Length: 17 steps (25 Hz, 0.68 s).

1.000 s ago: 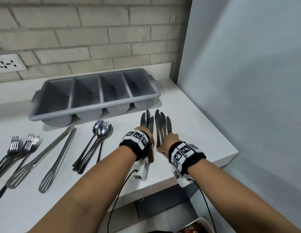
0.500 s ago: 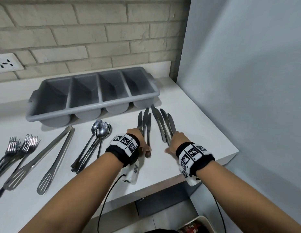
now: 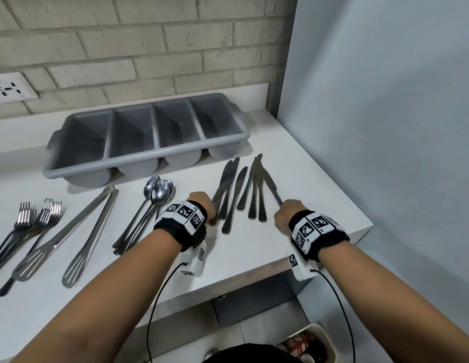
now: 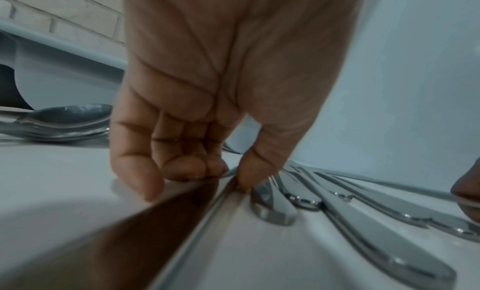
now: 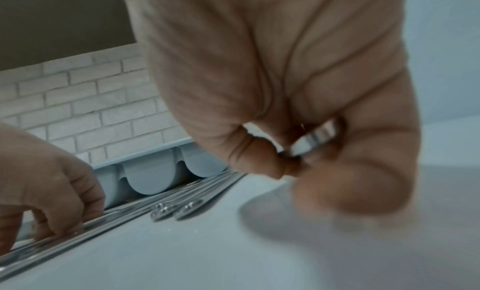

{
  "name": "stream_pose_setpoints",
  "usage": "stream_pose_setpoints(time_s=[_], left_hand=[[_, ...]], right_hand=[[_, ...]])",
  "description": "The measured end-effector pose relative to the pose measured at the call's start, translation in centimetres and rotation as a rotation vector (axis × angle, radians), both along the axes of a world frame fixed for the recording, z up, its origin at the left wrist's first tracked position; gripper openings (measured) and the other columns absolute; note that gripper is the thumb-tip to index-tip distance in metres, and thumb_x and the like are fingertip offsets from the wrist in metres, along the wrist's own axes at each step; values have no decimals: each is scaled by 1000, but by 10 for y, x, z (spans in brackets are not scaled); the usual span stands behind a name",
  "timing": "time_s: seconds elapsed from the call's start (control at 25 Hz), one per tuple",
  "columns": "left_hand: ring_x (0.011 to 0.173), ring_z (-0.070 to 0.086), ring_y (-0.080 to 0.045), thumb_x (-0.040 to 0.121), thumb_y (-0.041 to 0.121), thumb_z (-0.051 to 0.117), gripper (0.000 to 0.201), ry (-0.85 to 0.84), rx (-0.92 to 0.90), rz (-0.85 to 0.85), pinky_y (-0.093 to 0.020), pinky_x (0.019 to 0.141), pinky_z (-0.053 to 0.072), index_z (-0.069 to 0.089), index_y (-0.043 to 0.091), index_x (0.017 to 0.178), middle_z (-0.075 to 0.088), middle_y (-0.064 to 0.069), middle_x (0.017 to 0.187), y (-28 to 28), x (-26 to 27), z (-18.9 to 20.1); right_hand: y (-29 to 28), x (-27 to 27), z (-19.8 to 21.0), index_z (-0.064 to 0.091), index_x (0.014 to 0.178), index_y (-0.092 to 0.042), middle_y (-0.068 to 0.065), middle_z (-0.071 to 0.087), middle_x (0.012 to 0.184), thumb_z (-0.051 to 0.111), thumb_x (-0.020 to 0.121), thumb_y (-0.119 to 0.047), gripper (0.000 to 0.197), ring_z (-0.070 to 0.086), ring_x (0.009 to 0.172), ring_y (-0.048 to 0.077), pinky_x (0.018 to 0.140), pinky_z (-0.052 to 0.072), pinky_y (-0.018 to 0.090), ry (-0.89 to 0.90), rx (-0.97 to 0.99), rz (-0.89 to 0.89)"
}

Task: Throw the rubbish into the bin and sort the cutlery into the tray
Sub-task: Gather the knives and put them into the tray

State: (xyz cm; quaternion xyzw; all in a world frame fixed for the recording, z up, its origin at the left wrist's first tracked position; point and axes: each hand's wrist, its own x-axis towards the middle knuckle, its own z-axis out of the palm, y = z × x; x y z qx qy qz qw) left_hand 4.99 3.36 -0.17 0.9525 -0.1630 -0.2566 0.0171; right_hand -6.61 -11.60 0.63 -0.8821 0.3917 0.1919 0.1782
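An empty grey four-compartment tray (image 3: pixel 147 156) stands at the back of the white counter. Several table knives (image 3: pixel 254 187) lie in front of it in two loose groups. My left hand (image 3: pixel 204 204) is at the handles of the left group. In the left wrist view, its thumb and fingertips (image 4: pixel 207 169) pinch one knife handle (image 4: pixel 226 183) against the counter. My right hand (image 3: pixel 287 213) grips the handle of the rightmost knife (image 3: pixel 271 191), whose blade points at the tray. The right wrist view shows that handle (image 5: pixel 315 137) inside the curled fingers.
Stacked spoons (image 3: pixel 154 195), two long tongs (image 3: pixel 92 226) and a bunch of forks (image 3: pixel 31 218) lie to the left. A grey wall closes the right side. The counter's front edge (image 3: pixel 254 273) is just below my wrists. A white bin (image 3: pixel 320 336) with rubbish stands on the floor.
My hands have moved apart and back toward the front edge. The right hand has pulled one knife to the right, and the knives have spread into two groups.
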Motion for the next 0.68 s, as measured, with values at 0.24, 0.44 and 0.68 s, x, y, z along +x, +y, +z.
stream_pose_setpoints(time_s=[0.24, 0.44, 0.68], left_hand=[[111, 64, -24, 80, 14, 65, 33, 5, 76, -147, -27, 92, 49, 70, 6, 112, 68, -11, 121, -8, 4, -3], [107, 66, -26, 79, 11, 66, 22, -92, 131, -284, -28, 83, 51, 70, 2, 99, 69, -13, 115, -11, 1, -11], [101, 63, -35, 94, 10, 44, 27, -205, -502, 58, -34, 81, 49, 52, -6, 114, 63, -20, 109, 5, 5, 8]], right_hand=[[-13, -2, -3, 48, 130, 5, 17, 48, 141, 32, 97, -5, 39, 48, 129, 30, 104, 40, 29, -135, 68, -49], [-14, 5, -1, 41, 126, 10, 24, 50, 134, 34, 95, -3, 34, 52, 119, 35, 93, 43, 34, -422, 200, -255], [26, 2, -6, 49, 98, -6, 11, 52, 88, 29, 99, -13, 22, 48, 79, 23, 60, 42, 21, -781, 459, -192]])
